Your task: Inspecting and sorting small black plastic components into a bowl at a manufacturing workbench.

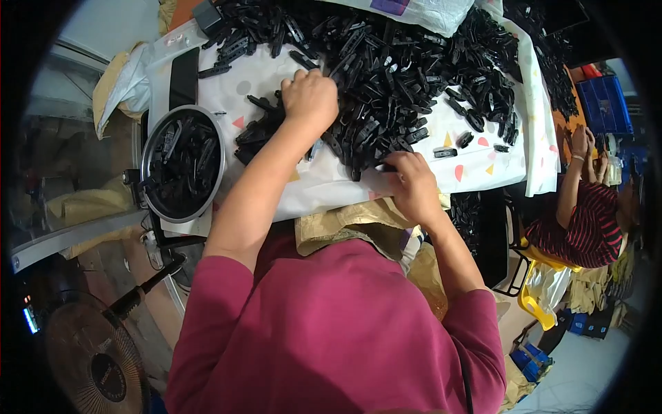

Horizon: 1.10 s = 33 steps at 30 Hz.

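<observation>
A broad heap of small black plastic parts [386,90] covers the far side and middle of the table. My left hand [310,99] reaches over the heap's left part, its fingers curled down among the pieces; what they grip, if anything, is hidden. At the heap's near edge, my right hand [412,179] is closed, thumb and fingers together by a dark piece that I cannot make out clearly. A round metal-rimmed bowl [222,155] filled with similar black parts stands left of my left forearm.
The table has a white patterned cover [476,165]. A black phone-like slab [184,77] lies at the left, and a white bag [431,15] rests at the far edge. A fan [96,359] stands lower left. Another person in a striped shirt [579,224] sits at the right, near a blue crate [605,103].
</observation>
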Tool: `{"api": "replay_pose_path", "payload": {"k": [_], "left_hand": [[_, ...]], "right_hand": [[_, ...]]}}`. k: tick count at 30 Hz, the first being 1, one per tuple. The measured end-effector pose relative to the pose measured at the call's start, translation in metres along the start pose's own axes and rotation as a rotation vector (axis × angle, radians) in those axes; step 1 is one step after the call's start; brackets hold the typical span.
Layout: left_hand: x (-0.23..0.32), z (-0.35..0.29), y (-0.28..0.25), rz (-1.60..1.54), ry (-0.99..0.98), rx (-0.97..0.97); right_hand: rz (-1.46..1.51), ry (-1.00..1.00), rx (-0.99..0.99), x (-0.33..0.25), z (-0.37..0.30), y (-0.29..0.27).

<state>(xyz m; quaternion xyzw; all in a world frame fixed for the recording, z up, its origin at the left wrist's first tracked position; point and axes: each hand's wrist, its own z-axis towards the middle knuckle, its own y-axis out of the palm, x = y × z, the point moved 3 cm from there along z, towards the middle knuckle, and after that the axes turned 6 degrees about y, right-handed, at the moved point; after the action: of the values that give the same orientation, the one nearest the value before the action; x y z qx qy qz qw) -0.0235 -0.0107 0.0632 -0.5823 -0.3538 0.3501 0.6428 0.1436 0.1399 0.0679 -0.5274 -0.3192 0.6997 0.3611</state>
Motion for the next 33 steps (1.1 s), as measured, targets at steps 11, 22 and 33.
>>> {"api": "replay_pose_path", "payload": {"k": [11,22,33], "left_hand": [[-0.030,-0.017,-0.033,-1.235,-0.077,-0.227],[-0.025,-0.053,-0.066,-1.626,0.029,-0.495],[0.002,-0.101,-0.086,-0.953,0.426,0.171]], "right_hand": [[0.316,0.065,0.186,-0.047,0.053,-0.033],[0.443,-0.065,0.239,-0.057,0.053,-0.023],[0.207,-0.196,0.318,-0.073,0.033,-0.035]]}}
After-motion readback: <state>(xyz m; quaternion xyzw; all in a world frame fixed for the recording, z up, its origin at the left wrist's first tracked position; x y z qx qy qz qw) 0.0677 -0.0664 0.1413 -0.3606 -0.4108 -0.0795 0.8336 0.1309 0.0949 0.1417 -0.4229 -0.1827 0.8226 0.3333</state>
